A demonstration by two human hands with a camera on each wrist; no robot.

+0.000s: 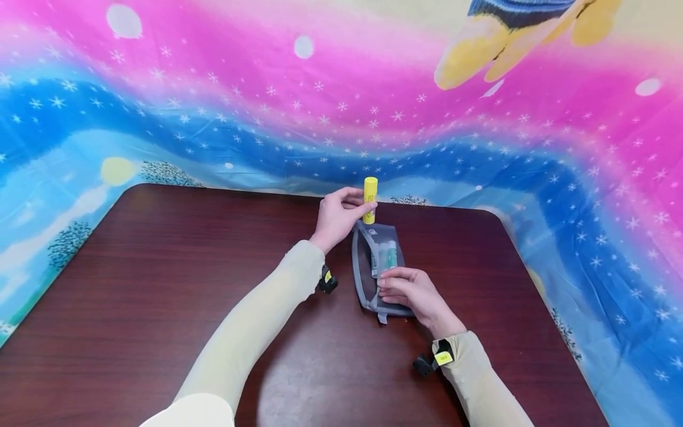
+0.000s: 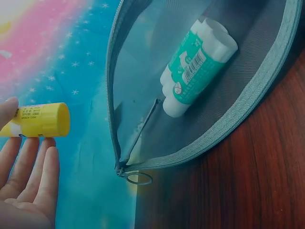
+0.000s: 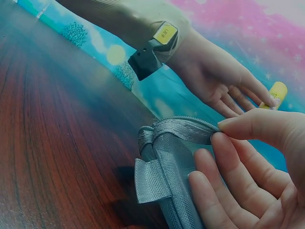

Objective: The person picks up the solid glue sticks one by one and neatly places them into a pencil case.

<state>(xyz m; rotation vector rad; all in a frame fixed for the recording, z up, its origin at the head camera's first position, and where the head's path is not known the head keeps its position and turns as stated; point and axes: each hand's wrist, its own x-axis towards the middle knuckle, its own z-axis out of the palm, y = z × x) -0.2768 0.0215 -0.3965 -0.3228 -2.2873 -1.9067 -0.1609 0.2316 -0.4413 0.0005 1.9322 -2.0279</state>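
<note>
My left hand [image 1: 338, 216] pinches a yellow glue stick [image 1: 370, 193] between thumb and fingers. It is held upright above the far end of a grey mesh zipper pouch [image 1: 358, 276], and in the left wrist view it is apart from the zipper edge. The pouch's mouth gapes toward the left. Inside lie several green-and-white glue sticks [image 2: 198, 67], side by side. With thumb and index finger, my right hand [image 1: 418, 296] pinches the zippered rim near the pouch's close end; its other fingers lie against the mesh. A fabric tab [image 3: 152, 181] sticks out at that end.
The pouch lies on a dark red-brown wooden table [image 1: 160, 308]. Behind the table hangs a colourful printed cloth [image 1: 256, 107] with pink, blue and white snowflakes. Each wrist carries a small black camera [image 1: 327, 280] on a strap.
</note>
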